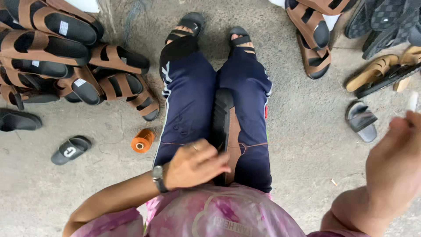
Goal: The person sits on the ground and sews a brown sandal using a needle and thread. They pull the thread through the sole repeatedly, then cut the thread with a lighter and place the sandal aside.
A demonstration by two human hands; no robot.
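1. The person sits on a concrete floor (307, 131), legs stretched toward the top of the frame, in dark blue trousers (188, 96) and black sandals.
2. A sandal (227, 127) with a black sole and brown upper lies on edge between the thighs, at the centre of the frame.
3. The left hand (195, 164) sits low and centre, just beside the sandal's near end. Its fingers are curled in and press against the sole; a wristwatch (158, 177) is on the wrist.
4. A thin orange thread (252, 145) runs across the lap, over the sandal, level with the left hand. Whether the fingers pinch it cannot be told.
5. The right hand (397, 162) is raised at the right edge of the frame, well apart from the sandal. It is closed around a small white handle (412, 101) that sticks up above the fingers; the tool's tip is hidden.
6. An orange spool (142, 141) stands on the floor just left of the left thigh.
7. A pile (66, 52) of brown-and-black sandals fills the upper left.
8. A black slide (70, 150) lies on the floor at the left, below the pile.
9. More sandals (377, 72), brown, tan and dark, lie across the upper right.
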